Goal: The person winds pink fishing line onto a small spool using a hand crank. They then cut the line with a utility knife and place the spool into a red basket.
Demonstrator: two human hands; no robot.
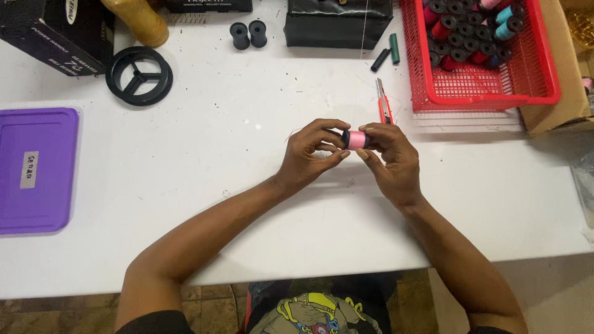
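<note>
Pink thread: wound on a small spool [355, 139] with black ends, held up just above the white worktop [247, 185], near its middle.
Head view, spool: lies sideways between the two hands, its axis running left to right, one black end toward each hand.
Left hand [309, 154]: grip clenched on the spool's left end; fingertips curl over the top and the thumb comes up from below, touching the black flange.
Right hand [390, 158]: grip grasping the spool's right end; fingers wrap the top edge, thumb lies under it.
Spool to grip: pinched from both sides, so only the pink middle band shows between the fingertips.
Cutter [383, 102]: red utility knife flat on the worktop just behind the right hand, apart from it.
Basket [495, 93]: red mesh, at the far right, holding many spools in black, red, teal and pink.
Tubes [387, 54]: one black and one green, lying near the basket's left wall.
Empty spools [248, 34]: two black ones upright at the far edge.
Reel [139, 75]: black three-spoked ring, far left of the hands.
Lid [37, 170]: purple, flat at the left edge, well apart from the hands.
Black box [337, 25]: at the far edge, behind the hands.
</note>
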